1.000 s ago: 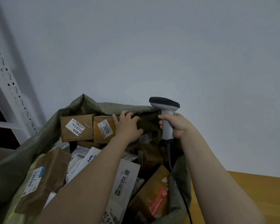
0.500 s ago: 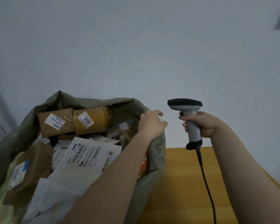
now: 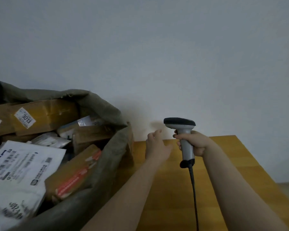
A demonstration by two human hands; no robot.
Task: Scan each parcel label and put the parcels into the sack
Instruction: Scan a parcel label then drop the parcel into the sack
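Note:
A grey-green sack [image 3: 107,157] stands at the left, full of parcels. Near its top lies a brown box labelled 3013 [image 3: 45,115], and a white mailer bag [image 3: 22,165] lies in front of it beside a brown parcel with red tape [image 3: 75,174]. My left hand [image 3: 155,145] is out over the wooden table, right of the sack, fingers relaxed and holding nothing. My right hand [image 3: 195,142] grips the grey handle of a barcode scanner [image 3: 183,130], held upright, its black cable hanging down.
The yellow wooden table [image 3: 173,189] runs from the sack to the right; its far edge meets a plain pale wall [image 3: 157,55]. The table's right edge slants down toward the lower right corner, with floor beyond.
My left hand left the sack's rim and moved right over the table. The view swung right, so the sack sits further left. The scanner stays in my right hand.

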